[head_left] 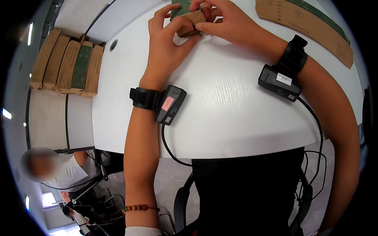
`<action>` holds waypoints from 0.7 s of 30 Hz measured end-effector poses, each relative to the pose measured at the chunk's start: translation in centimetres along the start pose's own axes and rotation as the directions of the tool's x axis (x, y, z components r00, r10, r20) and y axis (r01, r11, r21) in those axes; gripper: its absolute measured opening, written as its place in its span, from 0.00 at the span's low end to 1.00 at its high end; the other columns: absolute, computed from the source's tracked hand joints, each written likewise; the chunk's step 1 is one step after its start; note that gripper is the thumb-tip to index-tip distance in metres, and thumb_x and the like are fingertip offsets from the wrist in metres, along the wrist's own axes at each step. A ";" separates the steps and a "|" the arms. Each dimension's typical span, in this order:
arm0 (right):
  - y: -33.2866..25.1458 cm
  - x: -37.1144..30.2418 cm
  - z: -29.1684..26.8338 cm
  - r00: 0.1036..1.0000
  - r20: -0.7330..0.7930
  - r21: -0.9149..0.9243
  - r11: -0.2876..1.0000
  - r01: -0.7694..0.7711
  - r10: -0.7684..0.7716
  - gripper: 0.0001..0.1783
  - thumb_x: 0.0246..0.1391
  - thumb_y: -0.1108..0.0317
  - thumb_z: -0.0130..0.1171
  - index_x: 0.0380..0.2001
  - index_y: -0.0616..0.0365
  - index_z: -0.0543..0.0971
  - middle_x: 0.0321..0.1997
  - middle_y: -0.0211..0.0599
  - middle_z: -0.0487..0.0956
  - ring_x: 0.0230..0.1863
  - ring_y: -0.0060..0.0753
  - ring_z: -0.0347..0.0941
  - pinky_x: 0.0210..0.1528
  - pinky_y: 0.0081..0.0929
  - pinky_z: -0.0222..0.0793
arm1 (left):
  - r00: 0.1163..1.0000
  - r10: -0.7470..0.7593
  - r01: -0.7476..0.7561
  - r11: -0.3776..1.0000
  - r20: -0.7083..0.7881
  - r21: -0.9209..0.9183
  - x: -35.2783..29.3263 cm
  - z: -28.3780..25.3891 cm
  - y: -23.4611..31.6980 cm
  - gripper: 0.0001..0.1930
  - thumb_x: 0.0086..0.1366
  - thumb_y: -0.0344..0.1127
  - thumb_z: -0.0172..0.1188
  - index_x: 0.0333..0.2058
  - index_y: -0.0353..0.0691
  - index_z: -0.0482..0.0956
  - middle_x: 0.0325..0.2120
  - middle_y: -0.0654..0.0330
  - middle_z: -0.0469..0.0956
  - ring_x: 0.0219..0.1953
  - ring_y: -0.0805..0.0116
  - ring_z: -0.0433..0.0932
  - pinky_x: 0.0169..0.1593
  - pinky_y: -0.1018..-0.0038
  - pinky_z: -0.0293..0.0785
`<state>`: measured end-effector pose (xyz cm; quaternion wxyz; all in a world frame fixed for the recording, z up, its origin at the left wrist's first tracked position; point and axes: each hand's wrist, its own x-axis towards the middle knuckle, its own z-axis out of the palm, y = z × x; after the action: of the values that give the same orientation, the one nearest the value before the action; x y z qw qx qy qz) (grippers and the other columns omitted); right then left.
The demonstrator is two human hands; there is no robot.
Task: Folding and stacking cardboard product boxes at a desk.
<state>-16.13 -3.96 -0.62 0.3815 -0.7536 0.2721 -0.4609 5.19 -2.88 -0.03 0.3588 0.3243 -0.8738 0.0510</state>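
At the far edge of the view, a small brown cardboard box [195, 17] with a green panel is held over the white table [220, 118]. My left hand [167, 43] grips its left side, the thumb reaching along the near end and the fingers bent over the top. From the right, my right hand [226, 21] pinches the box's near right end, where flaps appear folded. The upper part of the box is cut off by the frame, and the fingers hide some of its end.
Several brown and green cardboard boxes [65, 67] stand in a row at the left. A long brown and green carton [307, 27] lies at the far right. Black devices with cables [171, 105] are strapped to both wrists. A seated person [71, 169] is beyond the table at lower left.
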 end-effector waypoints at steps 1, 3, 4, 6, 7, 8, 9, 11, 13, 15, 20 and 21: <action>0.1 0.1 0.0 1.000 0.002 0.004 1.000 0.000 0.000 0.17 0.56 0.73 0.63 0.46 0.56 0.71 0.30 0.28 0.73 0.32 0.18 0.68 0.34 0.21 0.66 | 1.000 -0.003 0.003 1.000 0.002 0.002 -0.1 0.0 -0.2 0.17 0.51 0.29 0.76 0.39 0.43 0.82 0.63 0.57 0.68 0.58 0.57 0.75 0.56 0.62 0.78; 0.3 0.2 0.0 0.997 0.030 -0.039 0.997 0.072 -0.071 0.19 0.54 0.74 0.64 0.48 0.56 0.71 0.33 0.28 0.74 0.34 0.18 0.69 0.35 0.20 0.67 | 0.999 0.031 -0.024 0.986 -0.039 0.166 0.0 -0.1 -0.3 0.12 0.53 0.27 0.75 0.35 0.42 0.82 0.59 0.55 0.72 0.55 0.57 0.77 0.54 0.65 0.80; 0.2 0.1 0.0 0.997 0.033 -0.038 0.997 0.073 -0.072 0.19 0.54 0.74 0.64 0.48 0.56 0.71 0.33 0.28 0.74 0.34 0.18 0.69 0.35 0.20 0.67 | 0.999 0.029 -0.022 0.986 -0.040 0.168 -0.1 0.0 -0.4 0.12 0.53 0.27 0.75 0.35 0.42 0.82 0.59 0.55 0.72 0.55 0.57 0.77 0.54 0.65 0.80; 0.0 -0.1 -0.1 0.998 0.058 0.070 0.997 0.023 -0.027 0.22 0.53 0.75 0.65 0.50 0.56 0.70 0.36 0.28 0.75 0.36 0.17 0.70 0.36 0.18 0.68 | 0.997 -0.056 0.055 0.998 -0.059 -0.010 -0.2 0.3 -0.6 0.12 0.55 0.26 0.73 0.38 0.41 0.81 0.57 0.55 0.74 0.52 0.58 0.79 0.50 0.67 0.81; -0.1 -0.1 -0.2 0.998 0.060 0.070 0.997 0.021 -0.025 0.22 0.53 0.75 0.65 0.50 0.56 0.70 0.36 0.28 0.75 0.36 0.17 0.70 0.36 0.18 0.68 | 0.997 -0.058 0.057 0.998 -0.060 -0.012 -0.1 0.4 -0.8 0.12 0.55 0.26 0.73 0.38 0.41 0.81 0.57 0.55 0.74 0.52 0.58 0.79 0.50 0.67 0.81; -0.2 -0.1 -0.3 0.997 0.069 0.076 0.997 0.017 -0.022 0.21 0.53 0.76 0.64 0.50 0.56 0.70 0.36 0.29 0.75 0.36 0.17 0.71 0.37 0.18 0.69 | 0.994 -0.076 0.071 0.996 -0.083 -0.057 0.0 0.5 -1.0 0.15 0.55 0.27 0.73 0.41 0.41 0.80 0.56 0.53 0.74 0.52 0.58 0.79 0.49 0.69 0.80; 0.0 0.1 0.0 0.997 0.080 0.096 0.995 0.015 -0.022 0.21 0.53 0.76 0.64 0.50 0.57 0.70 0.37 0.29 0.75 0.37 0.18 0.71 0.38 0.17 0.69 | 0.990 -0.100 0.091 0.992 -0.098 -0.092 -0.1 0.3 -1.3 0.18 0.54 0.27 0.74 0.44 0.40 0.79 0.56 0.52 0.74 0.51 0.58 0.80 0.48 0.71 0.80; 0.1 0.1 -0.3 0.997 0.066 0.047 0.999 0.025 -0.028 0.21 0.54 0.77 0.63 0.49 0.57 0.70 0.36 0.29 0.75 0.36 0.17 0.71 0.38 0.17 0.69 | 0.983 -0.162 0.152 0.982 -0.088 -0.112 0.5 0.1 0.9 0.26 0.55 0.25 0.71 0.52 0.40 0.74 0.55 0.50 0.75 0.52 0.55 0.78 0.50 0.68 0.81; 0.0 0.1 -0.1 0.998 0.053 0.008 0.999 0.040 -0.040 0.20 0.54 0.77 0.63 0.49 0.57 0.70 0.36 0.28 0.74 0.36 0.17 0.70 0.37 0.17 0.68 | 0.972 -0.224 0.214 0.969 -0.075 -0.122 0.5 -0.1 1.5 0.33 0.56 0.22 0.68 0.61 0.40 0.68 0.54 0.48 0.75 0.53 0.53 0.77 0.51 0.66 0.82; 0.2 0.3 -0.1 0.998 0.012 -0.050 0.997 0.066 -0.066 0.20 0.54 0.78 0.62 0.49 0.57 0.70 0.35 0.28 0.73 0.35 0.17 0.69 0.36 0.18 0.67 | 0.974 -0.176 0.154 0.976 -0.144 -0.151 0.3 0.2 0.9 0.25 0.56 0.18 0.66 0.53 0.40 0.74 0.53 0.51 0.74 0.49 0.54 0.77 0.47 0.69 0.83; 0.4 0.2 -0.5 1.000 0.004 -0.001 1.000 0.021 -0.021 0.20 0.54 0.77 0.63 0.49 0.56 0.70 0.33 0.28 0.72 0.35 0.18 0.68 0.36 0.20 0.67 | 0.994 -0.096 0.090 0.991 -0.060 -0.097 0.9 -0.5 2.2 0.22 0.54 0.17 0.66 0.48 0.40 0.78 0.55 0.51 0.73 0.51 0.54 0.77 0.48 0.69 0.83; 0.6 0.3 -0.4 0.999 0.033 0.014 0.999 0.043 -0.043 0.21 0.54 0.76 0.65 0.48 0.56 0.70 0.33 0.27 0.72 0.35 0.19 0.68 0.37 0.21 0.67 | 0.987 -0.150 0.142 0.982 -0.053 -0.126 0.8 -0.8 2.5 0.20 0.54 0.16 0.66 0.46 0.40 0.79 0.55 0.51 0.72 0.52 0.54 0.76 0.48 0.69 0.83</action>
<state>-16.41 -4.68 -0.79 0.3810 -0.7644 0.2463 -0.4582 3.72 -1.12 1.45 0.4076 0.3633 -0.8376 -0.0191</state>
